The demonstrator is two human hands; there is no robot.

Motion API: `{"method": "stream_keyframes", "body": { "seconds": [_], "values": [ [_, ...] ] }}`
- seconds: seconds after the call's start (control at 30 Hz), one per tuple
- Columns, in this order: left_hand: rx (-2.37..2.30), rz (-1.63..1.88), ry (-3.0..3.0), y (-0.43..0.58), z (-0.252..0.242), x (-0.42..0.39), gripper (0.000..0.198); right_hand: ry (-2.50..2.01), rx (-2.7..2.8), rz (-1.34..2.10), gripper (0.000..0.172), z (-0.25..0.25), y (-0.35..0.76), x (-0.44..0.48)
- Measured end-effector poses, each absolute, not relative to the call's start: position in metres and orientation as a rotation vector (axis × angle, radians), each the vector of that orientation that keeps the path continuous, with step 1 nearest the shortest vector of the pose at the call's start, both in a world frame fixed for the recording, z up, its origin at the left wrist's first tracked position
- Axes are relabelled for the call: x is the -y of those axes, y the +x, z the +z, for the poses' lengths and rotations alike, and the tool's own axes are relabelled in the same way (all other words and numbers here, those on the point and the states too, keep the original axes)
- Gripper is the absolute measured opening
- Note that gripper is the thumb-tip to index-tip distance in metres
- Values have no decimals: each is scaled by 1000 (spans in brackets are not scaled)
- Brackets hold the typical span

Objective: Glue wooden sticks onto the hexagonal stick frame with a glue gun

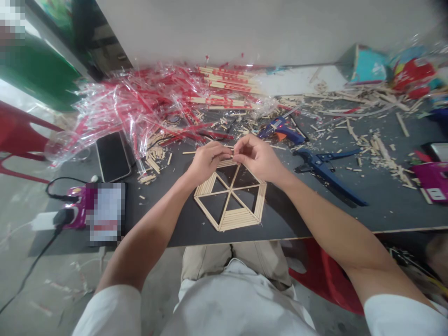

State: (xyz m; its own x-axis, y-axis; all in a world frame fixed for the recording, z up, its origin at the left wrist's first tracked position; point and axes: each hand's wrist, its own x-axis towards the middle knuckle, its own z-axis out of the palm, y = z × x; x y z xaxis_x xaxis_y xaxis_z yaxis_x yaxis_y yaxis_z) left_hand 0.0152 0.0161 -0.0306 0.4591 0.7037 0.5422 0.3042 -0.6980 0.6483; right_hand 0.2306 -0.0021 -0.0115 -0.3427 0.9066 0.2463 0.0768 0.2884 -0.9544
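Observation:
A flat hexagonal frame of pale wooden sticks (241,218) lies on the dark table, with spokes meeting at its centre. Some of its wedges are partly filled with parallel sticks, while others show the table through them. At the frame's far edge, my left hand (210,161) and my right hand (258,157) meet with fingertips pinched. Between them is a short wooden stick, mostly hidden by the fingers. A blue glue gun (285,130) lies just beyond my right hand. To the right rests a blue-handled cutter (329,175).
Red-and-clear plastic wrappers (140,98) heap at the back left, beside bundled sticks (227,79). Stick offcuts (381,154) litter the right side. A phone (113,156), a tablet-like device (107,212) and a purple power strip (79,205) with cables occupy the left.

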Motion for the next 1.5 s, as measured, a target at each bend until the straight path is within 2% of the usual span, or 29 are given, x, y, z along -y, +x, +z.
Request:
{"method": "stream_keyframes", "body": {
  "seconds": [0.3,0.6,0.73,1.17,1.3,1.5],
  "values": [
    [-1029,1133,2349,26,-23,-1,22,-916,1613,1073,23,-9,231,14],
    [-1021,1193,2217,29,-21,0,20,-818,1777,760,3,-23,228,15],
    [-1037,1162,2212,29,-18,1,21,-843,1797,644,3,-20,230,18],
    [-1032,1120,2468,25,-17,4,25,-996,1714,812,24,-18,235,21],
    [-1051,1095,2545,23,-16,3,30,-1003,1763,784,20,-18,237,21],
    [-1009,1108,2635,22,-17,3,32,-1024,1938,543,14,-12,241,19]
  ]
}}
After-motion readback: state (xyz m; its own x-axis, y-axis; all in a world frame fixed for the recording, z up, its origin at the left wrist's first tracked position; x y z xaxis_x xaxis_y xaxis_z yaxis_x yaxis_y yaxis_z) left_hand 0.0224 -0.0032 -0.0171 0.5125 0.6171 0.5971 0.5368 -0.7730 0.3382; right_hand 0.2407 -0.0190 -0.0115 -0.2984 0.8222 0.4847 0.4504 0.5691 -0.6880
